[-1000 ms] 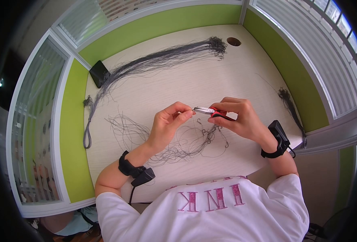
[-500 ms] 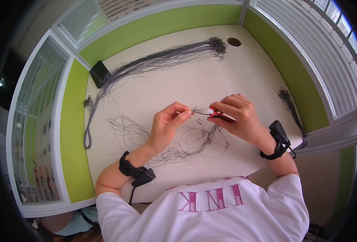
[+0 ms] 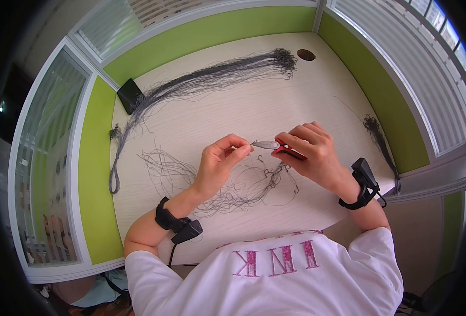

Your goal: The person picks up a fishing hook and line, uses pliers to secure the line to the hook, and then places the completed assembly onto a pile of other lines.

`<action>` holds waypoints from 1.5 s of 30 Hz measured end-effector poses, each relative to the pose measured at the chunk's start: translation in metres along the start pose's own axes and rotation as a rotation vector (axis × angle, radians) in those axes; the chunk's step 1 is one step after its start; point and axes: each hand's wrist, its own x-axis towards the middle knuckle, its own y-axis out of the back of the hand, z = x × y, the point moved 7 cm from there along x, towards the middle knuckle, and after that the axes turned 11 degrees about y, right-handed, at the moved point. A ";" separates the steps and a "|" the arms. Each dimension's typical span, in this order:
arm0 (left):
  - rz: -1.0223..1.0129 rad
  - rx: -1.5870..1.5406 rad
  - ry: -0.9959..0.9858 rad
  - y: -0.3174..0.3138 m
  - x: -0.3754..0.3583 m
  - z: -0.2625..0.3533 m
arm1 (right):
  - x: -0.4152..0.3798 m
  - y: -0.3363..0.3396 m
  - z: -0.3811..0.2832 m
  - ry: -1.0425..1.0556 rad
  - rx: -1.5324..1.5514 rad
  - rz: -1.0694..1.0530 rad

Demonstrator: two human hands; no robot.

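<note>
My left hand (image 3: 220,160) is closed, thumb and forefinger pinching what looks like a fishing hook (image 3: 253,144), mostly hidden by the fingertips. A thin line hangs below them. My right hand (image 3: 307,149) is wrapped round red-and-black pliers (image 3: 291,151), whose metal nose points left and meets the hook at my left fingertips. Beneath both hands lies a loose tangle of dark fishing line (image 3: 233,200), with several hooks (image 3: 273,179) gathered at its right end.
A long bundle of dark lines (image 3: 206,79) stretches across the back, hooks clustered at its right end. Beside its left part stands a black block (image 3: 130,96). A smaller hook bundle (image 3: 381,139) lies at the right edge. Green partitions (image 3: 190,36) enclose the desk, which has a cable hole (image 3: 305,55).
The pliers have turned slightly, so their nose shows a broader, lighter face. Both hands stay in nearly the same place.
</note>
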 end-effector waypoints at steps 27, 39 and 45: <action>0.250 1.007 -0.569 0.029 -0.013 0.106 | 0.000 0.020 -0.006 0.048 0.042 0.261; -1.208 -0.064 0.234 -0.087 -0.078 0.035 | -0.005 0.013 0.013 -0.094 0.063 0.178; -0.932 -0.364 -0.285 -0.059 -0.084 0.109 | -0.009 -0.013 -0.008 0.004 0.198 0.017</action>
